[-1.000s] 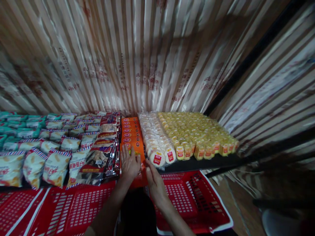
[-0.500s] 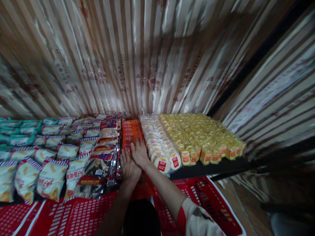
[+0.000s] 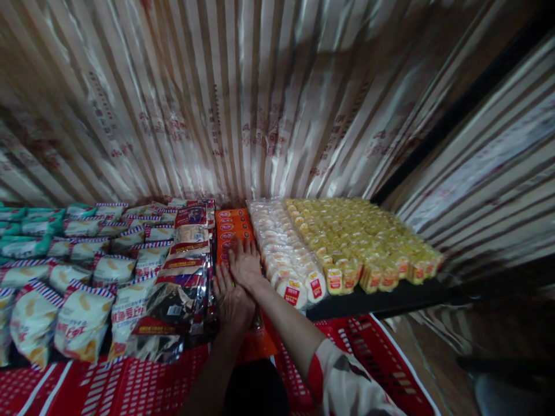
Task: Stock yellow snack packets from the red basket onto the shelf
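Note:
A row of overlapping orange snack packets (image 3: 233, 221) runs from the back of the shelf toward me. My left hand (image 3: 233, 299) lies on the lower part of that row, fingers stretched forward. Just right of it, my right hand (image 3: 246, 264) rests flat on the packets with its fingers spread, touching the left hand. Both hands cover part of the row. To the left lie dark red and brown snack bags (image 3: 173, 289), overlapping one another. On the right are clear-wrapped round white crackers (image 3: 291, 290) with red labels.
Yellow-wrapped snack packs (image 3: 355, 242) fill the shelf's right side. White chip bags (image 3: 82, 323) and green bags (image 3: 26, 245) stand at the left. Below the black shelf edge (image 3: 373, 300) are red plastic baskets (image 3: 117, 384). A pleated curtain (image 3: 269, 115) hangs behind, beside a dark post (image 3: 455, 110).
The view has shifted slightly, with the right-hand goods moving right in the picture. Both hands stay on the orange packets, in nearly the same pose.

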The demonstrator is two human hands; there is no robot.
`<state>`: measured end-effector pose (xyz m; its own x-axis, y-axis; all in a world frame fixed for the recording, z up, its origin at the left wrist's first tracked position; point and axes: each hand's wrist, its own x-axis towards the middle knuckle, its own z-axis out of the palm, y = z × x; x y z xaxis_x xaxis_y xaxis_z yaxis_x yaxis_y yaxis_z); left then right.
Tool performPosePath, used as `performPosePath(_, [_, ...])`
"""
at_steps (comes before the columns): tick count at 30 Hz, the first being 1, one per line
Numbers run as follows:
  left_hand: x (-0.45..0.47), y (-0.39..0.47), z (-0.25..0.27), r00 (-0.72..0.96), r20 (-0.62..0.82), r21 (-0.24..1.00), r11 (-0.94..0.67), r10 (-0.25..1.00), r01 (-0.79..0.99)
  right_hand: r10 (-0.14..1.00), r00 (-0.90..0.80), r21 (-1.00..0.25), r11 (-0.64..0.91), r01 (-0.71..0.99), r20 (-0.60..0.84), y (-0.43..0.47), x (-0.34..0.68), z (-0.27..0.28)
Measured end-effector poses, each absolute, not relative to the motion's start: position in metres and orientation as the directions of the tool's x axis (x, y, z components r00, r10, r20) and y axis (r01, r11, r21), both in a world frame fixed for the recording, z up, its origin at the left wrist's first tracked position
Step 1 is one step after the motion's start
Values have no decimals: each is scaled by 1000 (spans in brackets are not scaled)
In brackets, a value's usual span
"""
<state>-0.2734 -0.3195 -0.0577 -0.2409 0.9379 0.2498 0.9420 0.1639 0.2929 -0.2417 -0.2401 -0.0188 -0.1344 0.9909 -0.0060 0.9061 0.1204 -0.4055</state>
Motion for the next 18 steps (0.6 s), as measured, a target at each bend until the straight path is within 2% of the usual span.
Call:
performPosePath(12, [-273, -317, -61, -236, 282, 319, 141, 930, 937, 977, -199, -325, 166, 931, -72, -233, -245, -15])
performPosePath(18, [-274, -317, -58, -255, 291, 301, 165, 922, 939, 970, -241, -316, 220, 923, -27, -223, -247, -22])
